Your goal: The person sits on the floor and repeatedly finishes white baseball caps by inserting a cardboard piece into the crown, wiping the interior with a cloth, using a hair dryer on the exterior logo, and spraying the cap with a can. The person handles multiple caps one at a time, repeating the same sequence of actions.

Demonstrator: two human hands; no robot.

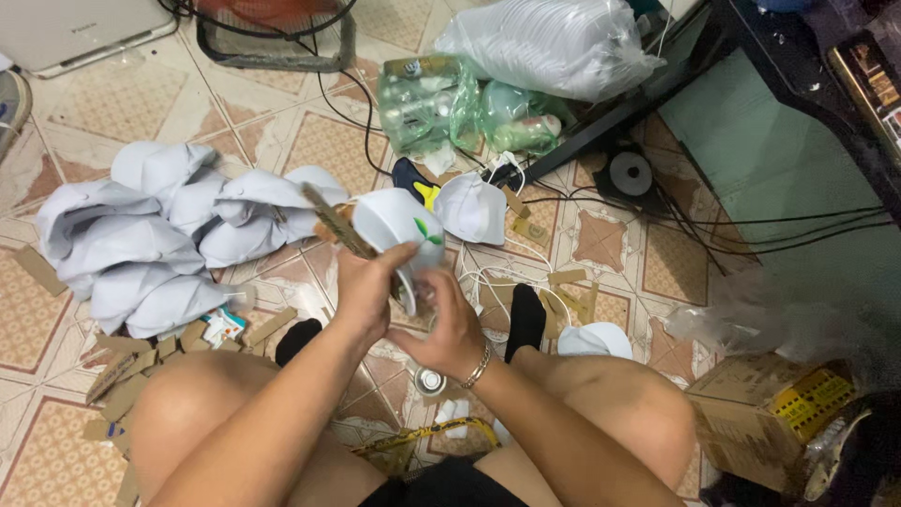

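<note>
Both hands meet over the tiled floor, between my bare knees. My left hand [364, 291] grips a white cap [399, 223] with a small green leaf mark, held up with its crown facing away. A brown cardboard strip [336, 225] sticks out to the upper left from the cap. My right hand [449, 324], with a metal bracelet on the wrist, holds the cap's lower edge from the right. Just beyond, on the floor, another white cap [472, 208] rests.
A pile of white caps [160, 235] lies at the left, with cardboard scraps [122, 366] in front of it. Plastic bags [554, 42], cables [713, 225], a tape roll [631, 173], a small tin [430, 380] and a cardboard box [765, 408] surround my legs.
</note>
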